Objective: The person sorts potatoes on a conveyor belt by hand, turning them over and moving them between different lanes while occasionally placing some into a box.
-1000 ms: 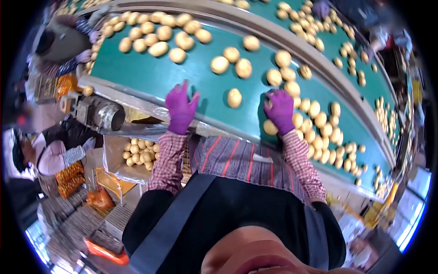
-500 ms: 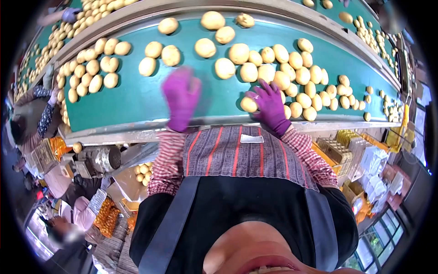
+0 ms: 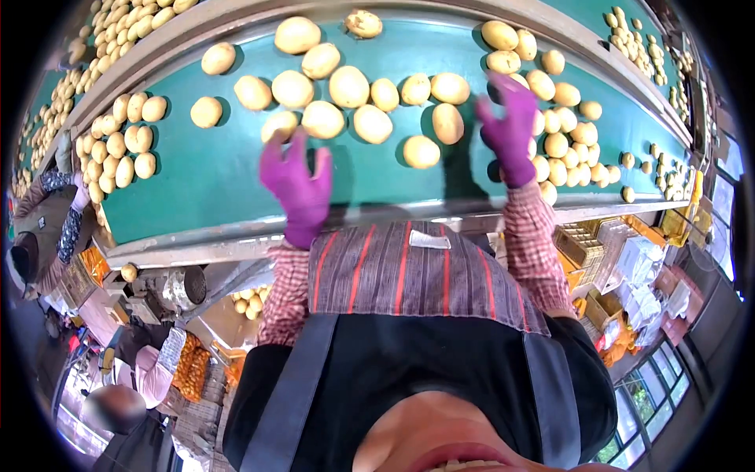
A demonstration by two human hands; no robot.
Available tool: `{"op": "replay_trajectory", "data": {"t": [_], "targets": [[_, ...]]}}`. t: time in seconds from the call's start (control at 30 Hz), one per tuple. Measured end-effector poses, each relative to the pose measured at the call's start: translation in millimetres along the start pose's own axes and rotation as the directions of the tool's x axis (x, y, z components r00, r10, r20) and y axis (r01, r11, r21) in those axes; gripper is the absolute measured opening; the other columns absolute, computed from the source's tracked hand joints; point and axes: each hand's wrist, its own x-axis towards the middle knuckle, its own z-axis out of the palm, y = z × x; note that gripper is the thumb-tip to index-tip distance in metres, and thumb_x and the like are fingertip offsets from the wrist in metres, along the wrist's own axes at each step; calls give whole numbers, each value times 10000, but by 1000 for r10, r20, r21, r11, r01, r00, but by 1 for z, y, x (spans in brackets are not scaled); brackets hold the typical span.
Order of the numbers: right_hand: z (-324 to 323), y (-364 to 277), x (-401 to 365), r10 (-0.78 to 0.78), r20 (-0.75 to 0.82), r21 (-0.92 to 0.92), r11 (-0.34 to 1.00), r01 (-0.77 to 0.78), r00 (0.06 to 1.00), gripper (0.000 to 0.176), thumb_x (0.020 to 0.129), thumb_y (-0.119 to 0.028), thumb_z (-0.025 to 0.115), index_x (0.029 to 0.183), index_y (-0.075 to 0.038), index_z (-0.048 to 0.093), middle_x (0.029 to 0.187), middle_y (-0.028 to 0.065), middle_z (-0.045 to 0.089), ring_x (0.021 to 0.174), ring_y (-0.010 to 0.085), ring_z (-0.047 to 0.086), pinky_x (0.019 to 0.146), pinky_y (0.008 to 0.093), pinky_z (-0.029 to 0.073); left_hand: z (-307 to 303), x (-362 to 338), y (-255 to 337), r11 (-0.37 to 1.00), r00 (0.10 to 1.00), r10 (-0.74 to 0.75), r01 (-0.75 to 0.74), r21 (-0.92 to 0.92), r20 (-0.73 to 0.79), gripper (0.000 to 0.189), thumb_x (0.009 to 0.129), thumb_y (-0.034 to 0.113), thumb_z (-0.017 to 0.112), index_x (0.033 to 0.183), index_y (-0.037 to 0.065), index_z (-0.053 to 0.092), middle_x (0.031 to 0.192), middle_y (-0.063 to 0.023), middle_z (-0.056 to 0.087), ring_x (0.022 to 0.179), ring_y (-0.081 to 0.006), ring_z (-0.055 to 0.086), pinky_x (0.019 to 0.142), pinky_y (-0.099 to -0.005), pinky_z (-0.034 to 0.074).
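Light-skinned potatoes (image 3: pixel 348 86) lie scattered over a green conveyor belt (image 3: pixel 228 185) in front of me. My left hand (image 3: pixel 297 185), in a purple glove, is open, thumb held apart. Its fingertips overlap the near edge of one potato (image 3: pixel 279 126). On the other side, my right hand (image 3: pixel 510 130), gloved the same, reaches over the belt with fingers spread. It hovers beside the right-hand cluster of potatoes (image 3: pixel 557 145) and partly covers some of them. Between my hands are several loose potatoes, among them a single one (image 3: pixel 421 152) nearest me.
A metal rail (image 3: pixel 181 245) edges the belt on my side. Beyond the far rail (image 3: pixel 236 17), more potatoes (image 3: pixel 118 31) fill another belt. A co-worker (image 3: pixel 47 228) stands at the left end. Plastic crates (image 3: pixel 580 245) sit below right, and a filled orange net sack (image 3: pixel 191 367) lower left.
The potatoes have shifted left along the belt. My right hand has left the potato it was on and moved up and right, fingers spreading. My blurred left hand has opened beside a potato.
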Motion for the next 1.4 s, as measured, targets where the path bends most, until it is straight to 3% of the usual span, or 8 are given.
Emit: {"op": "replay_trajectory", "data": {"t": [0.33, 0.4, 0.47, 0.57, 0.67, 0.9, 1.2, 1.4], "targets": [[96, -54, 53, -340, 691, -76, 844, 531, 638, 434, 846, -445, 766, 1207, -204, 755, 1074, 84, 749, 1011, 306, 702, 878, 492, 506, 62, -15, 78, 999, 986, -38, 31, 43, 161, 684, 839, 286, 825, 1433, 48, 585, 1260, -160, 628, 1092, -368, 640, 842, -526, 492], [91, -24, 73, -169, 437, 539, 836, -107, 884, 501, 950, -529, 707, 1285, -156, 701, 1126, 114, 731, 1077, 268, 699, 970, 482, 522, 59, -24, 77, 997, 981, -74, 76, -7, 178, 702, 826, 284, 824, 1446, 62, 578, 1276, -146, 609, 1092, -374, 638, 832, -531, 488], [63, -26, 90, 153, 447, 886, 58, -459, 881, 599, 1051, -499, 639, 1492, -102, 562, 1259, 106, 680, 1223, 259, 647, 1073, 425, 498, 59, -33, 89, 993, 989, -89, 98, -73, 118, 704, 866, 271, 820, 1471, 29, 553, 1405, -242, 557, 1220, -455, 604, 931, -564, 503], [20, -20, 22, -64, 325, 327, 944, -49, 943, 576, 1018, -333, 723, 1513, -92, 553, 1349, 177, 653, 1284, 329, 617, 1079, 423, 488, 70, -54, 115, 984, 992, -114, 120, -131, 51, 672, 924, 286, 795, 1482, 5, 546, 1532, -398, 423, 1375, -547, 511, 1055, -601, 476], [-27, 9, -62, -594, 326, 3, 779, 627, 736, 622, 880, -329, 798, 1445, -147, 614, 1512, 105, 557, 1447, 379, 478, 1173, 555, 420, 67, -65, 168, 946, 958, -157, 215, -242, 238, 681, 882, 273, 807, 1479, 42, 575, 1586, -403, 389, 1368, -553, 517, 1052, -603, 483], [-140, 119, -109, -258, 440, -365, 824, 434, 860, 355, 959, -217, 601, 1271, -334, 721, 1491, 59, 622, 1443, 300, 530, 1203, 583, 384, 77, -65, 263, 871, 835, 485, -435, -228, 259, 558, 823, 313, 784, 1340, 128, 688, 1457, -95, 603, 1227, -366, 572, 1043, -570, 466], [-244, 212, -54, 263, 370, -161, 963, -218, 891, 236, 922, -203, 761, 1148, -142, 792, 1059, 117, 778, 944, 290, 749, 823, 405, 578, 72, -63, 222, 939, 931, 46, 83, -332, 363, 706, 830, 312, 834, 1412, -15, 603, 1329, -242, 659, 1158, -458, 640, 993, -554, 509], [-208, 220, 92, -227, 66, -47, 972, 231, 972, 534, 936, -244, 686, 1468, -224, 646, 1412, 132, 687, 1173, 338, 704, 990, 453, 571, 113, -79, 352, 858, 713, 481, -265, -440, 509, 607, 833, 320, 825, 1358, 78, 639, 1366, -171, 656, 1239, -400, 633, 1058, -531, 497]]}}
